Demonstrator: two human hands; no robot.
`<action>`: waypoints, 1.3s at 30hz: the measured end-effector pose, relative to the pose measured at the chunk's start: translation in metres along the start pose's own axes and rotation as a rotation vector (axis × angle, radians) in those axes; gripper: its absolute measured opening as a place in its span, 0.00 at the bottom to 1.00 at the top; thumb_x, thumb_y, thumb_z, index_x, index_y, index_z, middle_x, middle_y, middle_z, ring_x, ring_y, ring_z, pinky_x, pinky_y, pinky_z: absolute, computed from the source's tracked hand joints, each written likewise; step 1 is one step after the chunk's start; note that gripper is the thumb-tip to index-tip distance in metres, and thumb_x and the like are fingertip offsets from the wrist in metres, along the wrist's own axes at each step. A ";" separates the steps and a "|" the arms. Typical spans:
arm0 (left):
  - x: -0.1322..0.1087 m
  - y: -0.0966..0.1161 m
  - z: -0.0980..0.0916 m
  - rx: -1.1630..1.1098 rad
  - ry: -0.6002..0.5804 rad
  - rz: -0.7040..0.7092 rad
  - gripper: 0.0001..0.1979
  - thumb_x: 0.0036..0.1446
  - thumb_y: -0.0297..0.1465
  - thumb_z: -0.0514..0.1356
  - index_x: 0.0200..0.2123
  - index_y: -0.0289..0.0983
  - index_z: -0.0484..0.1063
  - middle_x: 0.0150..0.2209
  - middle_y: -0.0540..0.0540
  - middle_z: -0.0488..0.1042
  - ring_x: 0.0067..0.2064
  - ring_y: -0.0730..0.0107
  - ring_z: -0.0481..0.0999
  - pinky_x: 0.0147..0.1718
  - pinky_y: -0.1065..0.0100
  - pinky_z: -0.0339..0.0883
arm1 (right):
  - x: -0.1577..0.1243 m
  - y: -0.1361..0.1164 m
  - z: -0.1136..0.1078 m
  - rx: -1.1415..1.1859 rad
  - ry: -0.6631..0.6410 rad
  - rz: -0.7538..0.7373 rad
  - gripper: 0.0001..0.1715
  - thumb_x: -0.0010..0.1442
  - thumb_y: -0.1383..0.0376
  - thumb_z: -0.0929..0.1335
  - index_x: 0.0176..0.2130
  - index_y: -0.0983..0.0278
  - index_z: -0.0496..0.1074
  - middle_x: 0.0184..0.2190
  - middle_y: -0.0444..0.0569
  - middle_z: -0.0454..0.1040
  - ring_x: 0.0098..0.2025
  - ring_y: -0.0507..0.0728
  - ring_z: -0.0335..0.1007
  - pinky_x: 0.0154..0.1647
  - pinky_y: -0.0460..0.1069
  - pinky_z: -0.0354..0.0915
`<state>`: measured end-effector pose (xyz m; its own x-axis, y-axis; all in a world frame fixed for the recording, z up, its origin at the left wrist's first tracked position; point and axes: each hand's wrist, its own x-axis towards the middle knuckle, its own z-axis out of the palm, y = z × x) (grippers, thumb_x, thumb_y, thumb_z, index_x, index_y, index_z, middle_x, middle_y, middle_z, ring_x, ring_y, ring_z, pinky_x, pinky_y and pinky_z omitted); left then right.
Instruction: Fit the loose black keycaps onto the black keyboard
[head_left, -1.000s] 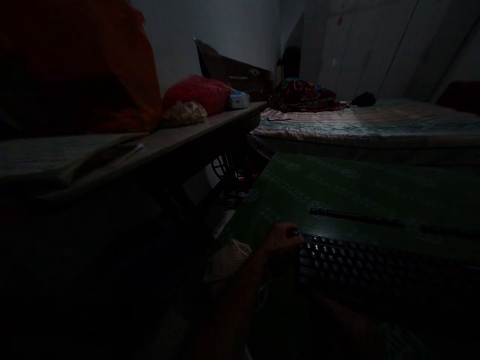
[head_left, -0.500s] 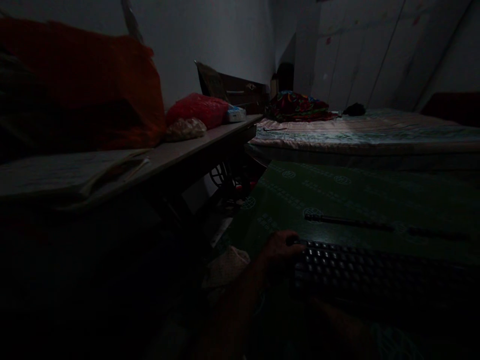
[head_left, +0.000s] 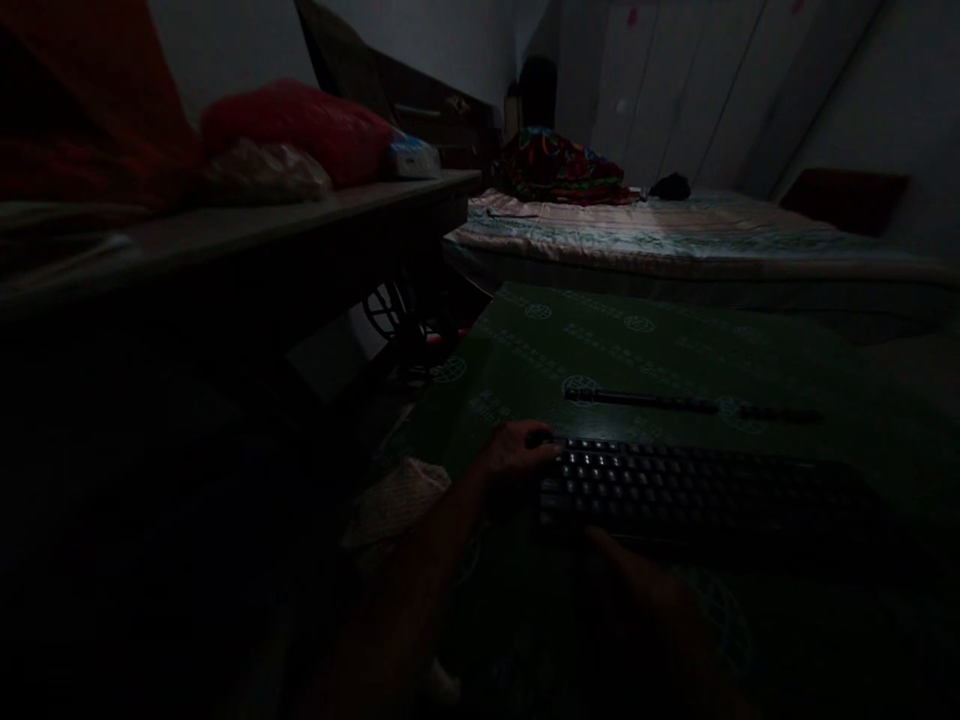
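Note:
The room is very dim. A black keyboard (head_left: 675, 485) lies on a green patterned cover (head_left: 675, 345) in front of me. My left hand (head_left: 514, 455) is at the keyboard's left end, its fingers curled over the corner. My right hand (head_left: 626, 580) is a dark shape by the keyboard's near edge; its fingers are lost in shadow. A long dark rod (head_left: 645, 402) lies on the cover just behind the keyboard, apart from both hands.
A wooden table (head_left: 300, 215) on the left carries a red bag (head_left: 315, 125) and a clear plastic bag (head_left: 262, 172). A bed (head_left: 675, 240) with a colourful cloth heap (head_left: 562, 165) stands behind. A pale cloth (head_left: 397, 495) lies left of my forearm.
The view has shifted right and nearer, so the table and bags slid left. My left hand has stayed on the keyboard's left end. My right forearm now shows by the near edge.

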<state>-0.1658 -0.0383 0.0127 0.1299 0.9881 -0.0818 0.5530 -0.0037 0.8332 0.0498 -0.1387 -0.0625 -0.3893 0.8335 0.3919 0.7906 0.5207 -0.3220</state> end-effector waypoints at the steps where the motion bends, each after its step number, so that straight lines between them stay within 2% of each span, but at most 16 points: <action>1: 0.000 0.000 0.000 -0.001 0.002 0.002 0.22 0.47 0.42 0.59 0.42 0.34 0.74 0.42 0.44 0.76 0.45 0.59 0.73 0.44 0.63 0.65 | 0.000 0.000 0.001 -0.015 0.003 -0.004 0.23 0.59 0.66 0.58 0.49 0.59 0.72 0.35 0.50 0.79 0.29 0.53 0.76 0.24 0.42 0.67; 8: 0.000 -0.001 0.002 -0.022 0.001 0.000 0.20 0.48 0.43 0.58 0.39 0.35 0.75 0.39 0.46 0.77 0.43 0.60 0.74 0.42 0.65 0.66 | -0.004 0.006 0.001 -0.105 -0.014 -0.012 0.25 0.57 0.66 0.59 0.52 0.59 0.70 0.27 0.48 0.78 0.22 0.52 0.72 0.19 0.42 0.62; 13: 0.000 0.000 0.003 -0.035 -0.001 -0.012 0.19 0.47 0.43 0.59 0.37 0.35 0.75 0.37 0.46 0.77 0.41 0.61 0.74 0.39 0.66 0.67 | 0.001 0.006 -0.009 -0.106 0.042 -0.118 0.24 0.57 0.69 0.58 0.50 0.62 0.72 0.31 0.51 0.79 0.22 0.51 0.72 0.20 0.42 0.63; 17: 0.002 -0.002 0.003 -0.031 0.009 -0.019 0.19 0.46 0.43 0.60 0.38 0.36 0.75 0.39 0.46 0.77 0.42 0.61 0.74 0.41 0.65 0.67 | 0.005 0.007 -0.017 -0.077 -0.052 -0.145 0.24 0.57 0.69 0.60 0.51 0.60 0.71 0.32 0.49 0.79 0.22 0.50 0.71 0.19 0.40 0.62; 20: 0.002 -0.002 0.003 -0.029 0.012 -0.026 0.20 0.46 0.42 0.60 0.38 0.36 0.75 0.40 0.45 0.77 0.42 0.60 0.74 0.40 0.65 0.67 | 0.005 0.010 -0.017 -0.063 -0.050 -0.143 0.25 0.58 0.69 0.59 0.54 0.62 0.69 0.34 0.50 0.79 0.25 0.51 0.74 0.22 0.40 0.64; 23: 0.001 0.000 0.002 -0.033 0.005 -0.025 0.20 0.46 0.42 0.60 0.38 0.35 0.75 0.39 0.45 0.77 0.41 0.61 0.75 0.40 0.66 0.67 | 0.005 0.013 -0.015 -0.035 -0.044 -0.180 0.25 0.59 0.68 0.59 0.54 0.64 0.69 0.31 0.50 0.79 0.25 0.50 0.74 0.22 0.40 0.64; 26: 0.000 0.001 0.002 -0.039 -0.003 -0.020 0.19 0.45 0.42 0.60 0.38 0.35 0.75 0.38 0.46 0.77 0.41 0.60 0.75 0.40 0.66 0.67 | 0.006 0.015 -0.016 -0.018 -0.058 -0.153 0.24 0.60 0.67 0.59 0.54 0.63 0.68 0.28 0.48 0.79 0.23 0.50 0.73 0.20 0.40 0.62; 30: 0.000 0.002 0.002 -0.044 0.002 -0.022 0.19 0.46 0.42 0.59 0.38 0.36 0.75 0.38 0.46 0.77 0.42 0.60 0.75 0.40 0.65 0.67 | 0.008 0.010 -0.024 0.021 0.001 -0.143 0.21 0.62 0.65 0.59 0.50 0.63 0.72 0.26 0.48 0.79 0.20 0.49 0.72 0.18 0.40 0.62; 34: 0.001 0.001 0.002 -0.040 0.008 -0.016 0.19 0.46 0.42 0.59 0.38 0.35 0.75 0.40 0.45 0.77 0.43 0.59 0.74 0.43 0.64 0.66 | 0.008 0.003 -0.031 0.019 0.094 -0.085 0.23 0.65 0.65 0.55 0.45 0.66 0.75 0.29 0.51 0.79 0.24 0.51 0.74 0.22 0.41 0.66; 39: 0.004 -0.004 0.003 -0.037 0.006 -0.007 0.19 0.46 0.42 0.59 0.38 0.35 0.75 0.39 0.45 0.77 0.43 0.60 0.74 0.42 0.64 0.66 | 0.008 0.000 -0.031 0.011 0.121 -0.088 0.25 0.65 0.65 0.54 0.45 0.66 0.75 0.28 0.52 0.79 0.21 0.50 0.72 0.21 0.41 0.64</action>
<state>-0.1647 -0.0351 0.0070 0.1208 0.9891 -0.0845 0.5232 0.0089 0.8522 0.0613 -0.1374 -0.0326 -0.3964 0.7565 0.5202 0.7507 0.5933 -0.2908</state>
